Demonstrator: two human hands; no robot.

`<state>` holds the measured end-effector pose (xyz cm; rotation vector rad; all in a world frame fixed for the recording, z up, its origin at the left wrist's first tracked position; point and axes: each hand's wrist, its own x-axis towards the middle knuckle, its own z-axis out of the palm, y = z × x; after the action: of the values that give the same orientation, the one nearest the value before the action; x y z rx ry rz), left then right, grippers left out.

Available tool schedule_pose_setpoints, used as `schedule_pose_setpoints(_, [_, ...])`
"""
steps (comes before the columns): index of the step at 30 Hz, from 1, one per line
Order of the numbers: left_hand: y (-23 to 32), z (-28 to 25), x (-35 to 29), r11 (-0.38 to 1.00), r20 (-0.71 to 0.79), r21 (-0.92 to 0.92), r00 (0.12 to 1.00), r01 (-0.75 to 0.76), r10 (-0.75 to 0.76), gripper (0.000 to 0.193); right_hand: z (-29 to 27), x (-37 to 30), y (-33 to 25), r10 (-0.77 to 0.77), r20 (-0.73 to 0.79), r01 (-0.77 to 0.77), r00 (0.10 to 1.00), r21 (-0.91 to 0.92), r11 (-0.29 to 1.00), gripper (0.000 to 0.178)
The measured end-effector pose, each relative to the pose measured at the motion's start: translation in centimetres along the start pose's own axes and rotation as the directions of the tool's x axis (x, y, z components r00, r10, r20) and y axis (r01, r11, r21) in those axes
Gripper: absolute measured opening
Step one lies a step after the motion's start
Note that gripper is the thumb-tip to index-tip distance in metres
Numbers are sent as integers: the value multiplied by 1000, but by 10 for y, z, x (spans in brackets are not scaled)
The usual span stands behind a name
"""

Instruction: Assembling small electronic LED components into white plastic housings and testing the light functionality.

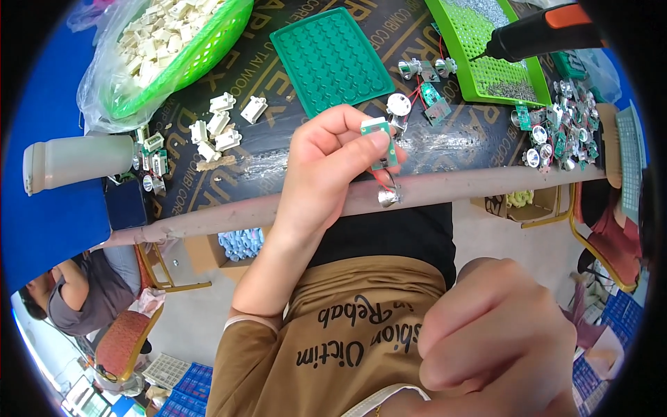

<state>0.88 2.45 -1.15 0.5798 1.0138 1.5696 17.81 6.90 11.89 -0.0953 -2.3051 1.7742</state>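
Over the table's near edge, my left hand point(323, 156) pinches a small green circuit board point(384, 154) with a white plastic piece at its upper end. Red and dark wires run from the board down to a shiny reflector lamp point(389, 197) hanging below. Just beyond the fingertips is another round reflector point(399, 105); whether it is joined to the held board I cannot tell. My right hand point(497, 333) is raised close in front of my body at the lower right, fingers curled into a fist. Anything inside it is hidden.
Loose white plastic housings point(219, 124) lie left of my hand, below a green basket point(184, 76) full of them. A green tray point(332, 59), a screw bin point(511, 90), a power screwdriver point(545, 31) and a reflector-board pile point(556, 135) surround the work area. A pale bottle point(78, 165) lies left.
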Motion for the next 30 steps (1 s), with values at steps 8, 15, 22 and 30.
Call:
schedule_pose_setpoints(8, [-1, -4, -4, 1000, -8, 16, 1000, -13, 13, 15, 4, 2, 37, -329, -450, 298, 830, -139, 944, 12])
schedule_pose_setpoints(15, [-2, 2, -2, 1000, 24, 9, 1000, -19, 19, 13, -46, 2, 72, -644, -739, 289, 199, -583, 759, 15])
schedule_pose_setpoints(22, [-1, 2, -1, 999, 24, -22, 999, 32, -32, 7, -120, 18, 104, -286, -691, 175, 664, -229, 958, 43])
schedule_pose_setpoints(30, [-1, 4, -1, 997, -7, 39, 998, 62, -62, 6, -138, 28, 104, -387, -753, 170, 532, -353, 920, 33])
